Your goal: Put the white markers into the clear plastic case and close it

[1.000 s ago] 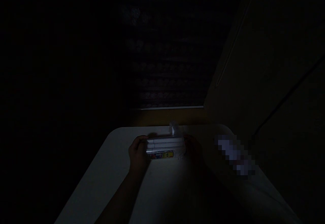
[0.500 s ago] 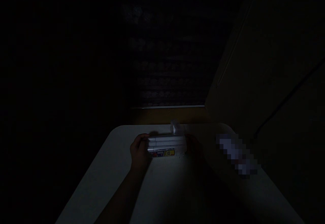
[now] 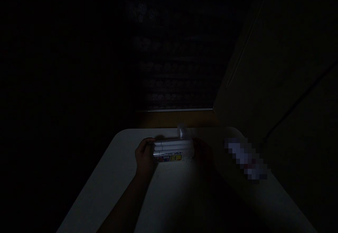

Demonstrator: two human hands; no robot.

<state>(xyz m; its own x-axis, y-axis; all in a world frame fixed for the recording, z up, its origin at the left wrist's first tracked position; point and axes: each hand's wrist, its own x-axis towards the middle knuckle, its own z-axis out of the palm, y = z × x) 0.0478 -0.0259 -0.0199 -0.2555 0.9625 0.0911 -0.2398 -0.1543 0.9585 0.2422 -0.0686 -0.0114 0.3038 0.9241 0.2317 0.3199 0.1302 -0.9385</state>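
One clear plastic pack of white sticks (image 3: 173, 148) is over the white round-cornered desk (image 3: 116, 169), sticks not out. The left hand (image 3: 144, 159) has fingers pinching one end; the right hand (image 3: 204, 152), by the other, is too dark to tell.

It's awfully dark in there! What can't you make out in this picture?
All in the head view:
- Right hand: its fingers and grip are lost in shadow.
- Left hand: the pack hides some fingertips.
- Label on the pack: print too small and dim to read.
- Item at the table's right: hidden by pixel blocks.
- Table's near edge: cut off by the picture's bottom.
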